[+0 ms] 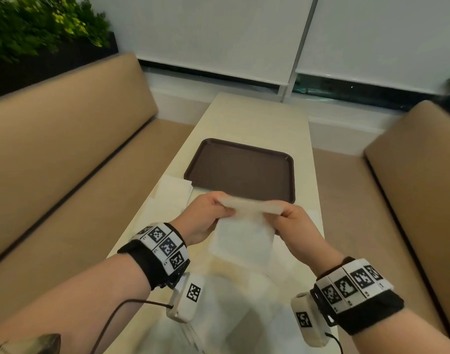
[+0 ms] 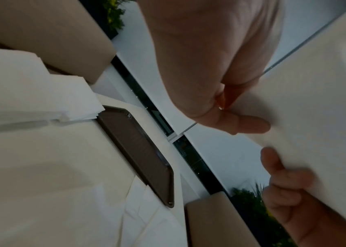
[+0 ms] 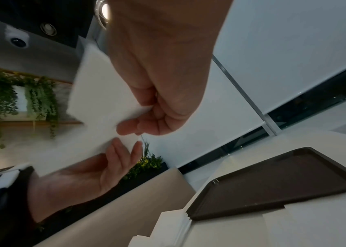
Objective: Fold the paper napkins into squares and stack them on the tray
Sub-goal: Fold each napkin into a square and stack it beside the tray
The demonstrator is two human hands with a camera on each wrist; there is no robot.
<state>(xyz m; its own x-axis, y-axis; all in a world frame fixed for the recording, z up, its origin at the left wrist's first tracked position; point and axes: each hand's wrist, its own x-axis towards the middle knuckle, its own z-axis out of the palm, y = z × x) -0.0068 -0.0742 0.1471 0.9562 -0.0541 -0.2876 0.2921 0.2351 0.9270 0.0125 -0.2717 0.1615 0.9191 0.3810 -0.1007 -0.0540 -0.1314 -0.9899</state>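
Over the near end of the tabletop (image 1: 257,116), the left hand (image 1: 206,218) and right hand (image 1: 299,223) each pinch an upper corner of one paper napkin (image 1: 244,233), thumb against curled fingers, holding it in the air so it hangs toward the person. To fold it well, the held corners probably want bringing squarely onto the opposite edge before creasing flat. More loose napkins (image 1: 218,302) lie beneath the wrists. A small napkin pile (image 1: 175,191) sits toward the left edge, just beside the near left corner of the brown tray (image 1: 240,169), mid-table, with nothing on it. Nothing blocks the way there. Tan benches (image 1: 65,139) flank the table.
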